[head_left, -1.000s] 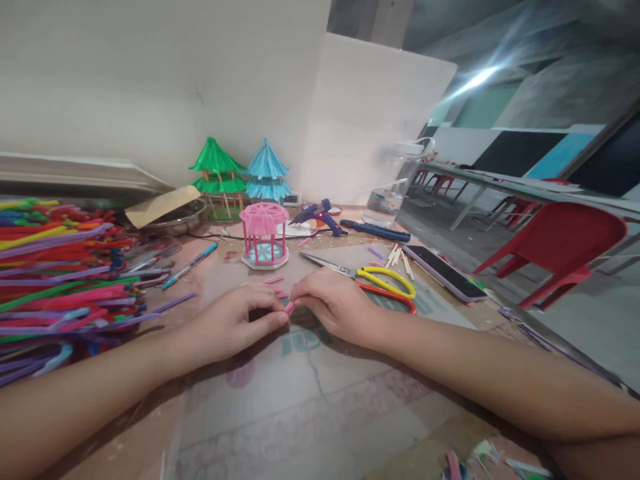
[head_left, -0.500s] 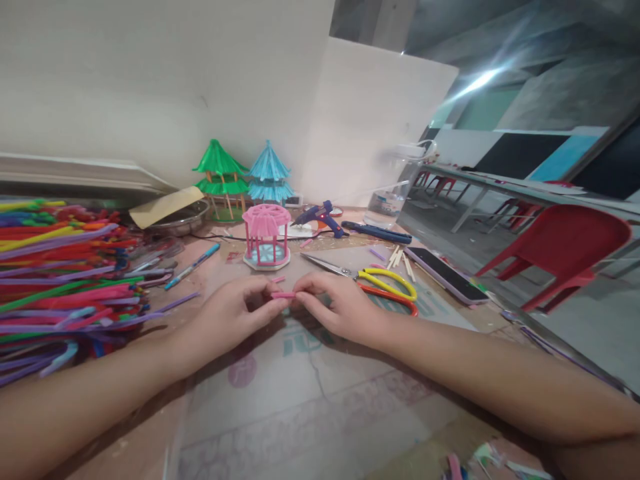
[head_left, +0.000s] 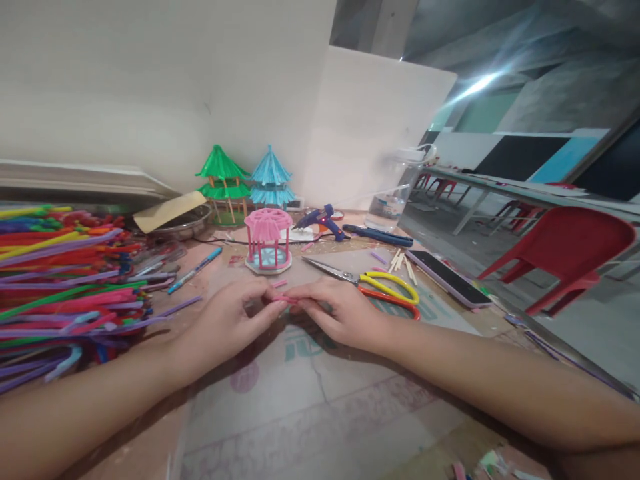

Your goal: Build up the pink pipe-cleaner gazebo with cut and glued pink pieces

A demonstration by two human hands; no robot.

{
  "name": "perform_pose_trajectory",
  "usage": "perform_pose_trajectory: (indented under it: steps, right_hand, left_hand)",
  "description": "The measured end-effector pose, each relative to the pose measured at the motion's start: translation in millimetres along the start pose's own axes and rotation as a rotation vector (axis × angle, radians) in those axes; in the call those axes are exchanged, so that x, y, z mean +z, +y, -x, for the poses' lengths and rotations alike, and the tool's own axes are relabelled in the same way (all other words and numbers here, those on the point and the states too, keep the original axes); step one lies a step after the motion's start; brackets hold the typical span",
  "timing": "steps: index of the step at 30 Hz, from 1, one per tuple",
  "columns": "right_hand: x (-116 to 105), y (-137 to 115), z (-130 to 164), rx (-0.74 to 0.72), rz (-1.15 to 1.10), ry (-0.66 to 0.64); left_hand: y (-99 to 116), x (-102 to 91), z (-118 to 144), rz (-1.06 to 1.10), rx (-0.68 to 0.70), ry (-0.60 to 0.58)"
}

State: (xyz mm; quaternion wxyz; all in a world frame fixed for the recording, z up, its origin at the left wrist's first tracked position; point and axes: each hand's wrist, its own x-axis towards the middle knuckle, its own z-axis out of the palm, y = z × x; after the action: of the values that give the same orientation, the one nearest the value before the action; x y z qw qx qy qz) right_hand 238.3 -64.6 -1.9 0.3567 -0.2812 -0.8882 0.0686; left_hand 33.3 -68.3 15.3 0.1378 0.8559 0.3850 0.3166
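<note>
Between the fingertips of both hands is a short pink pipe cleaner piece (head_left: 284,299). My left hand (head_left: 239,308) pinches its left end, and my right hand (head_left: 336,308) pinches the right end, covering part of it. Just beyond the fingers lies another short pink piece (head_left: 279,284). Behind that stands a small pink pavilion model (head_left: 269,230) with pink posts and a pale blue octagonal floor. Scissors (head_left: 367,280) with yellow and orange handles lie beside my right hand, blades pointing away to the left.
Many coloured pipe cleaners (head_left: 65,287) are heaped at left, near a blue pen (head_left: 195,270). Green (head_left: 223,183) and blue (head_left: 271,175) pagoda models stand at the wall. A glue gun (head_left: 323,221), box cutter (head_left: 379,235), wooden sticks (head_left: 399,260) and phone (head_left: 447,277) lie at right.
My right fingers have slid left along the pink piece, covering more of it, and its free tip no longer shows as clearly. The whole view has shifted slightly; the left hand keeps its pinch.
</note>
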Motion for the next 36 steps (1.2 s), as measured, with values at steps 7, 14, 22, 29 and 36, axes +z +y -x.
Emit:
perform_pose_trajectory:
  steps: [7,14,22,29,36]
  right_hand:
    - [0.5,2.3,0.6,-0.025,0.016,0.006]
    - [3.7,5.0,0.6,-0.028,0.054,-0.014]
    - [1.5,3.3,0.3,-0.067,0.103,-0.032]
    - [0.0,-0.2,-0.8,-0.083,0.099,-0.045]
    - [-1.4,-6.7,-1.7,-0.018,0.023,0.019]
  left_hand:
    - [-1.0,0.2,0.5,0.021,0.005,0.044]
    - [1.6,-2.0,0.1,0.012,-0.025,0.012]
    - [0.1,0.5,1.0,0.003,-0.015,0.019]
    - [1.8,-1.5,-0.3,0.011,-0.021,-0.017]
    - [0.7,0.0,1.3,-0.008,0.008,-0.082]
